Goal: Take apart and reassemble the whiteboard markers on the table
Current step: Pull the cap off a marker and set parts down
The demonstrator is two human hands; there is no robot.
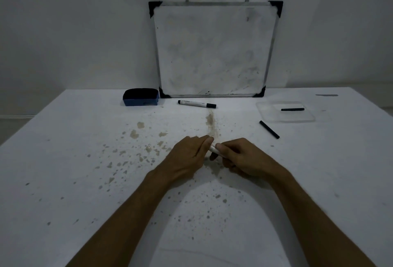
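Observation:
Both hands meet at the middle of the table on one white marker barrel (pixel 213 149). My right hand (pixel 240 157) wraps around its body. My left hand (pixel 189 156) pinches its upper end with the fingertips; most of the barrel is hidden by the fingers. A whole marker (pixel 196 104) with a white body and black cap lies further back, in front of the whiteboard. A thin black stick, maybe an ink core (pixel 269 129), lies on the table at the right. Another black stick (pixel 292 109) rests inside a clear plastic tray (pixel 265 115).
A small framed whiteboard (pixel 214 47) leans against the wall at the table's far edge. A blue eraser (pixel 140 97) with a dark felt top sits to its left. The white tabletop (pixel 85 160) is speckled with brownish stains.

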